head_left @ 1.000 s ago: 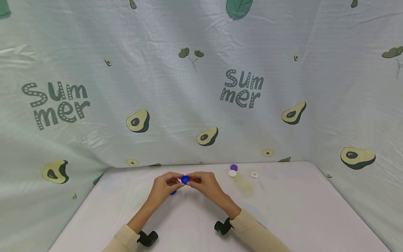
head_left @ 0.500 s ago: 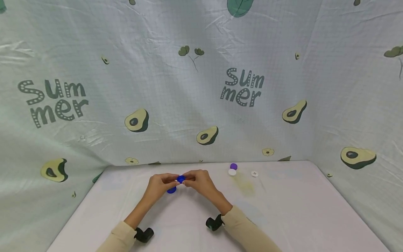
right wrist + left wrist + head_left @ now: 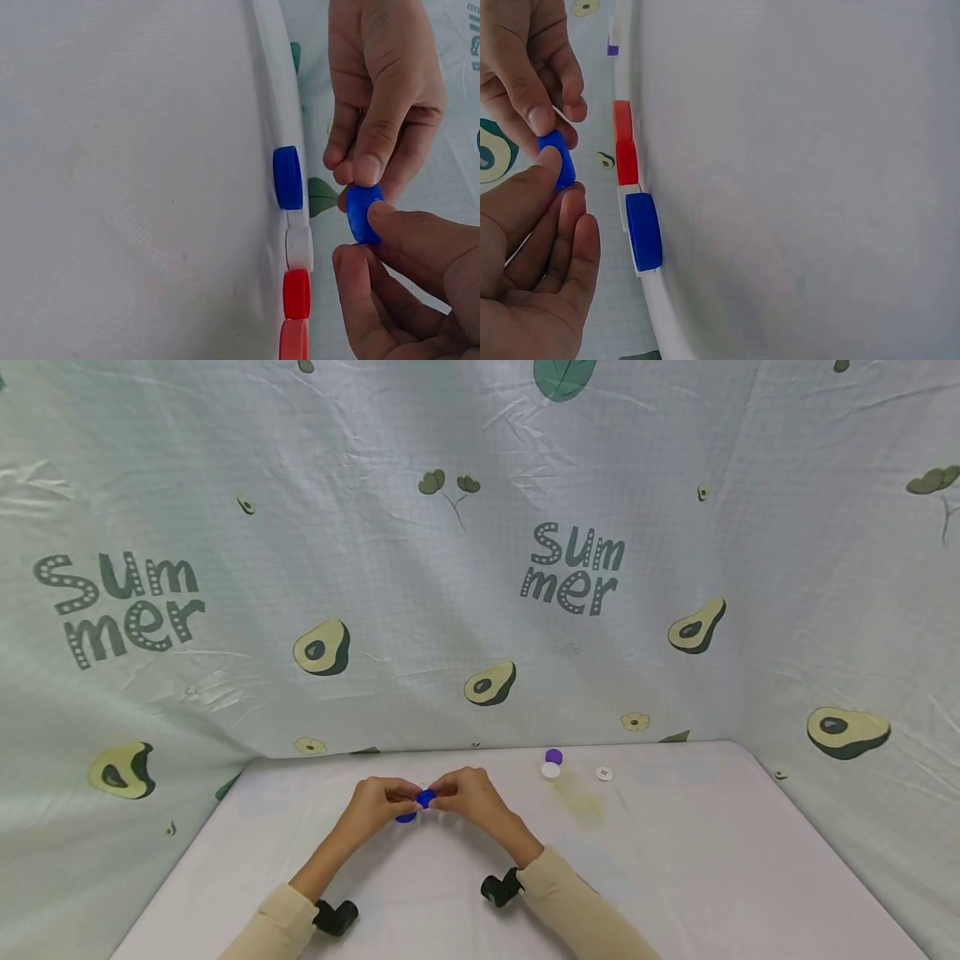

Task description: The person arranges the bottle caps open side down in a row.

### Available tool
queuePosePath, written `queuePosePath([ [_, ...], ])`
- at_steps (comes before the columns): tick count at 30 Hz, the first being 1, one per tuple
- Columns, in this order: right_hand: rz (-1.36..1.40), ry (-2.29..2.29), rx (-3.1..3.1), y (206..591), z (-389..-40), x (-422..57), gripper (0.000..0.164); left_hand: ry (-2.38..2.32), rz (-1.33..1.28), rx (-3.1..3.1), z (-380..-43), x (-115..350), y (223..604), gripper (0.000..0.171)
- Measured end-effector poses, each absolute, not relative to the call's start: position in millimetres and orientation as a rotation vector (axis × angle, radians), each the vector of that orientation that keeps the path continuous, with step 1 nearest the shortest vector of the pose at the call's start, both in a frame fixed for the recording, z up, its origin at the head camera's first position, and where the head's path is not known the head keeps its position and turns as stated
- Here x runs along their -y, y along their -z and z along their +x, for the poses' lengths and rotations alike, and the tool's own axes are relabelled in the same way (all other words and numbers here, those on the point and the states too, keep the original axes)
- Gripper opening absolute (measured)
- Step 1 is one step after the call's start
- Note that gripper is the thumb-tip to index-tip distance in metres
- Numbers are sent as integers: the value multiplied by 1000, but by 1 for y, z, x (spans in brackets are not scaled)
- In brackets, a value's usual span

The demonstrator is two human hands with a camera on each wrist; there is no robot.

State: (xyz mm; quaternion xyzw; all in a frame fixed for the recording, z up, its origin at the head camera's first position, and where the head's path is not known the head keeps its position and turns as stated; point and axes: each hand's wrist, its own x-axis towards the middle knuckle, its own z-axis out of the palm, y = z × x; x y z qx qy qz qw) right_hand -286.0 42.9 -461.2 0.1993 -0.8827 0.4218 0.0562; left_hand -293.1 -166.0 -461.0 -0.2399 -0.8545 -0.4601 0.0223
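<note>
Between my two hands is a small blue bottle cap [image 3: 425, 798], pinched from both sides by thumb and fingertips. My left hand [image 3: 372, 803] grips its left edge and my right hand [image 3: 471, 797] its right edge. In the left wrist view the held cap [image 3: 564, 166] is seen nearly edge-on, raised in front of the hands. A second, larger blue cap [image 3: 406, 817] lies on the table just under the left fingertips. Beyond it stand a white cap [image 3: 299, 248], a red cap [image 3: 297, 293] and a lighter red cap [image 3: 294, 339], mostly hidden by the hands in the head view.
Toward the back right of the white-covered table [image 3: 675, 860] lie a purple cap [image 3: 553, 757], a white cap [image 3: 551, 771] and a white disc with a cross mark [image 3: 603, 773]. A printed curtain [image 3: 405, 568] hangs behind the table.
Both hands have shifted slightly left with the blue cap held between them. The cap has turned; its hollow side faced the head camera a second ago.
</note>
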Motion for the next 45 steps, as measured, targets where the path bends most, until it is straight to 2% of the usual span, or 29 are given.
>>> queuePosePath([
  [25,456,-1240,2829,468,-296,-24,12,1066,-779,2795,-305,160,465,15],
  [45,389,-1209,2770,474,-299,-18,14,1011,-787,2829,-308,158,463,16],
])
